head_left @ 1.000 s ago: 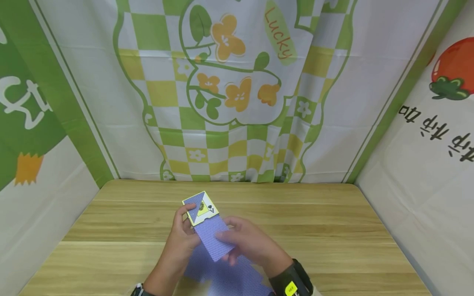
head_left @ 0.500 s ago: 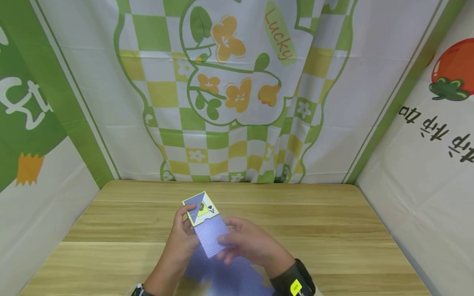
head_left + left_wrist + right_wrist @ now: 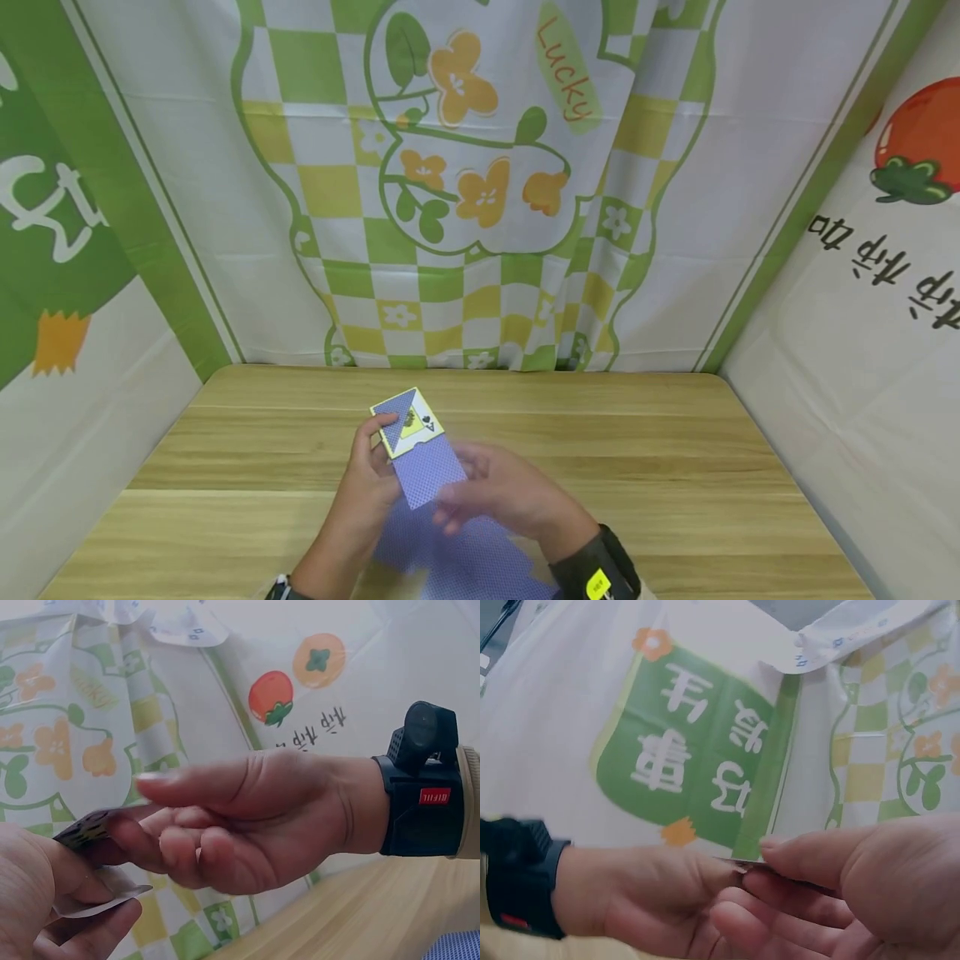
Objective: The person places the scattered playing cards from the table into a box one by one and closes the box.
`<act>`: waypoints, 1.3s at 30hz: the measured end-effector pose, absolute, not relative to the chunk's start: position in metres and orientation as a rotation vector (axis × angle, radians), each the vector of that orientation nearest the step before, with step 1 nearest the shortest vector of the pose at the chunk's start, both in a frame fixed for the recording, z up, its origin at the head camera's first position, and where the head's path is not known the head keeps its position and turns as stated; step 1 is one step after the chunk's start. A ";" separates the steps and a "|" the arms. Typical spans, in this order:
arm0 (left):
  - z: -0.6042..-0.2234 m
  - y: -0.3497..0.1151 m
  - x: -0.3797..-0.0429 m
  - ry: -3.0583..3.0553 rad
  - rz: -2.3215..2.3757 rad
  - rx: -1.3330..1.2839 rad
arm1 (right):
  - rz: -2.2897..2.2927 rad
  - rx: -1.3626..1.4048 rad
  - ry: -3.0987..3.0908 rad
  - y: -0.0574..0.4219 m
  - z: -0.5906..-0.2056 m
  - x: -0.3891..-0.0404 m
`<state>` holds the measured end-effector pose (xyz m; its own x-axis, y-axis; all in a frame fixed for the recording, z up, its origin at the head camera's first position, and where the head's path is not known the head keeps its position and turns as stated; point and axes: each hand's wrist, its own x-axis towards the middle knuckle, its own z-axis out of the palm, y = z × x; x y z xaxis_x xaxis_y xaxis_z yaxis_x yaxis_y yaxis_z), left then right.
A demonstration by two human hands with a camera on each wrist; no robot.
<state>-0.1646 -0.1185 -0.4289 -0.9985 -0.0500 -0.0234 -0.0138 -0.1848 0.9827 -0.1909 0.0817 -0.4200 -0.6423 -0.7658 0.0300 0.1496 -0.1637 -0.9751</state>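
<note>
My left hand (image 3: 369, 471) grips a playing-card box (image 3: 427, 423), tilted, with an ace printed on its face. Blue-backed playing cards (image 3: 429, 473) stick out of the box's lower end. At their right edge is my right hand (image 3: 513, 492), slightly blurred. In the left wrist view the right thumb (image 3: 202, 784) lies over the thin edge with the index finger beneath, pinching it. The right wrist view shows the same pinch edge-on, with the left hand (image 3: 660, 892) across from it. The cards' far ends are hidden inside the box.
More blue-backed cards (image 3: 480, 562) lie spread on the wooden table (image 3: 675, 467) below the hands, cut off by the frame's bottom edge. A printed curtain (image 3: 480, 308) hangs behind the table, with fabric walls on both sides.
The cards have slid up into the box, so a shorter length sticks out. My right hand shifts slightly along their edge; the left hand and box stay put.
</note>
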 end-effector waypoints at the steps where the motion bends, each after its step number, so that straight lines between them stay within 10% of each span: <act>1: -0.429 -0.118 -0.165 -1.989 -2.401 0.080 | -1.870 -0.707 1.521 0.081 -0.420 -0.191; 39: -0.417 -0.117 -0.158 -1.938 -2.490 0.077 | -1.739 -0.348 2.443 0.081 -0.428 -0.196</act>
